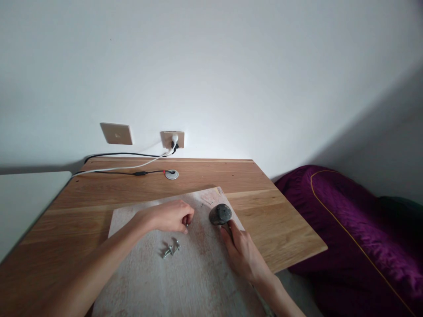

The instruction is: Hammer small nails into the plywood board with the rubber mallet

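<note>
My left hand [174,215] is closed in a pinch around a small metal screw [187,225], low over the pale, worn board [185,281]. Most of that screw is hidden by the fingers. A mallet with a dark, rounded head [220,214] is in my right hand [241,248], whose fingers wrap round its handle near the head. Several loose silvery screws [171,249] lie in a small heap on the board, below my left hand. Near the board's far right corner, another small screw [212,203] shows; whether it stands in the wood is unclear.
Beneath the board is a wooden desk [274,211] against a white wall. Cables [122,168] run along its back to a wall socket [167,140] and a round grommet [172,175]. Purple fabric [343,229] lies to the right, and a white panel [29,198] stands left.
</note>
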A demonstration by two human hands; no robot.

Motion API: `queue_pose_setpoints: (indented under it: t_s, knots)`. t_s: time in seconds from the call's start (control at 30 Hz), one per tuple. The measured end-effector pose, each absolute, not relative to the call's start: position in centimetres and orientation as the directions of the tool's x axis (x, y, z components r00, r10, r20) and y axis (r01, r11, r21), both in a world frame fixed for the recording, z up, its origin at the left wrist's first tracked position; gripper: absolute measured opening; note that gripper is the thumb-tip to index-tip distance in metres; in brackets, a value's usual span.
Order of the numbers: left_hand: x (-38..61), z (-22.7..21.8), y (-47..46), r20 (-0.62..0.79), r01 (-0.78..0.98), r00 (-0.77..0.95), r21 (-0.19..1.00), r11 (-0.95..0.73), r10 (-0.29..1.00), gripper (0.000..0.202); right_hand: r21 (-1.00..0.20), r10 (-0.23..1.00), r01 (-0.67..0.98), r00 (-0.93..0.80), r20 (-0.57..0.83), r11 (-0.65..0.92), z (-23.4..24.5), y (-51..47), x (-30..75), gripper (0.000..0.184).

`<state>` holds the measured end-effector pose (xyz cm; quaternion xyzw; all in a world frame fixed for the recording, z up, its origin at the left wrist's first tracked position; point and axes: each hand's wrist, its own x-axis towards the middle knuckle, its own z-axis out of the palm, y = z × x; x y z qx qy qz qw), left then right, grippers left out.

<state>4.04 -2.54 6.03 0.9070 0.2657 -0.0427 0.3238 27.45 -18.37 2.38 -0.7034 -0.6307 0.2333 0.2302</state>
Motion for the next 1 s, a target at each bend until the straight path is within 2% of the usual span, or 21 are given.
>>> queue_pose_setpoints:
  t_s: [0.43,1.0]
  knots:
    - [4.02,5.89,-2.56,-0.24,0.504,0.856,0.581,-0.638,0.458,0.017,-0.619,0.993,0.778,0.116,-0.025,-0.107,2.24,-18.42,27.35,0.04]
    - [3.97,5.93,-2.54,-0.25,0.51,0.854,0.583,-0.633,0.457,0.019,-0.626,0.991,0.773,0.132,-0.006,-0.107,2.31,-18.46,27.4,0.033]
